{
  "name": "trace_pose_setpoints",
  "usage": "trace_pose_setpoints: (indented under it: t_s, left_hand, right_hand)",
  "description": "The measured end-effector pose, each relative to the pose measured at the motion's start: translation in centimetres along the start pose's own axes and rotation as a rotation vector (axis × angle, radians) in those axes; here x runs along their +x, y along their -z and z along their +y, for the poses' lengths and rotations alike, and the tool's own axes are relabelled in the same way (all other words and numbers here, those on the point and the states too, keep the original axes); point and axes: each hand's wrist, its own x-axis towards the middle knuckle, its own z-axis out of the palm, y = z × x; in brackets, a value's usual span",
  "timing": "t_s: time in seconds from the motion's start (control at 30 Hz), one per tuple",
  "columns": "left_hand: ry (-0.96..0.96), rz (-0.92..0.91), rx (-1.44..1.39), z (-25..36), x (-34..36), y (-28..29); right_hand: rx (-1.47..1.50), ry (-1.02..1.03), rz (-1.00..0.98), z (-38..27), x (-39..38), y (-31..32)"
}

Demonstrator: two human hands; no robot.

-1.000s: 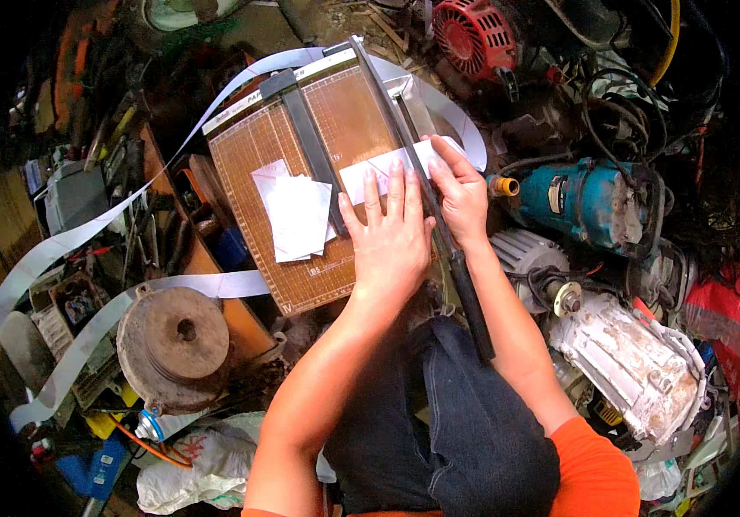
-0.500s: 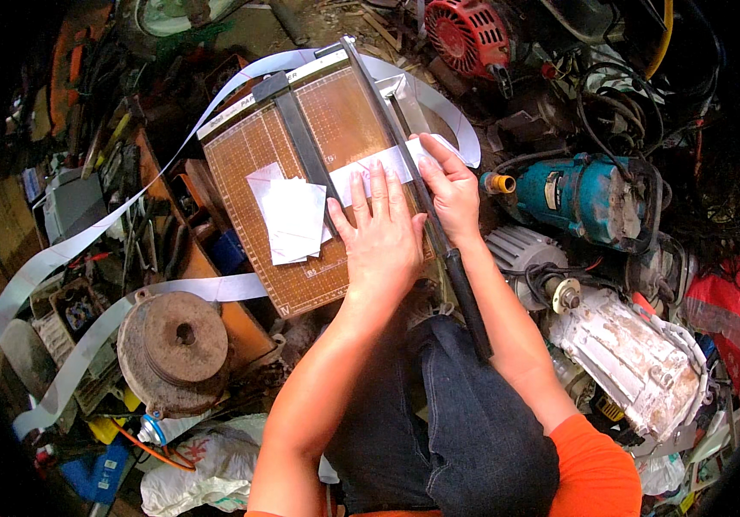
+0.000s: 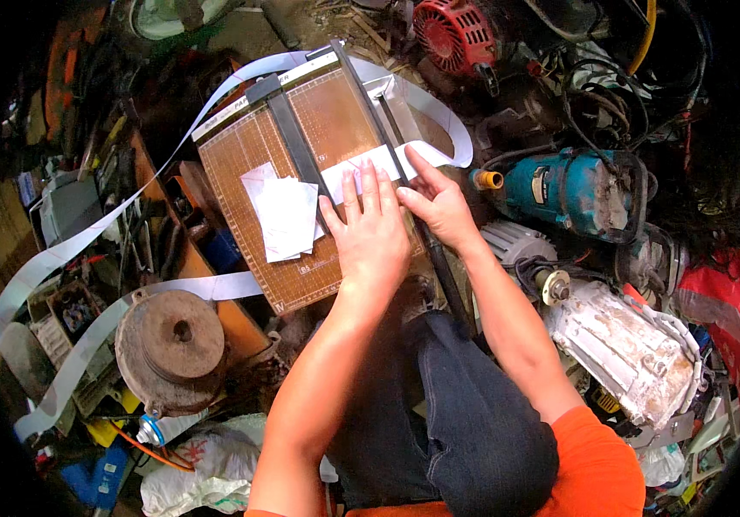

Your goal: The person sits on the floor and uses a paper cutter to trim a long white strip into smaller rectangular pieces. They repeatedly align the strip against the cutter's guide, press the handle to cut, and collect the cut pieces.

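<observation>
A brown gridded paper cutter (image 3: 335, 116) rests above my knees, its black blade arm (image 3: 439, 276) running along the right side. My left hand (image 3: 366, 228) lies flat, fingers spread, on a white paper strip (image 3: 342, 178) across the board. My right hand (image 3: 435, 202) touches the strip and blade arm, index finger stretched and thumb apart from it. A pile of white paper pieces (image 3: 288, 220) lies left of my left hand. A long loose paper ribbon (image 3: 94, 226) loops around the board.
Machinery and clutter surround me: a red engine (image 3: 447, 34), black cables (image 3: 603, 103), a teal pump (image 3: 559, 194), a dirty white motor (image 3: 620, 353), a rusty round casting (image 3: 172, 345), an orange-brown board (image 3: 236, 327), a grey box (image 3: 71, 207) and a white sack (image 3: 198, 478).
My right thumb has moved down and left, away from the index finger, which is now more stretched. My left hand stays flat. The board and both hands sit slightly farther left in view.
</observation>
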Motion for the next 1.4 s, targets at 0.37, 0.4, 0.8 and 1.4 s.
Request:
trace_pose_setpoints:
  t_s: [0.37, 0.4, 0.8, 1.4]
  left_hand:
    - [0.021, 0.002, -0.001, -0.2, -0.3, -0.3]
    - [0.021, 0.005, -0.005, -0.4, -0.4, -0.3]
    - [0.046, 0.402, -0.734, -3.8, -5.0, 2.9]
    - [-0.198, -0.022, -0.077, -4.4, -0.6, 2.1]
  right_hand:
    - [-0.148, -0.367, -0.046, -6.5, -10.9, 1.1]
    - [-0.118, -0.355, -0.055, -7.7, -11.0, 0.7]
    - [-0.165, 0.127, -0.066, -0.8, -1.9, 0.8]
    - [0.207, 0.008, 0.186, 0.2, 1.5, 1.0]
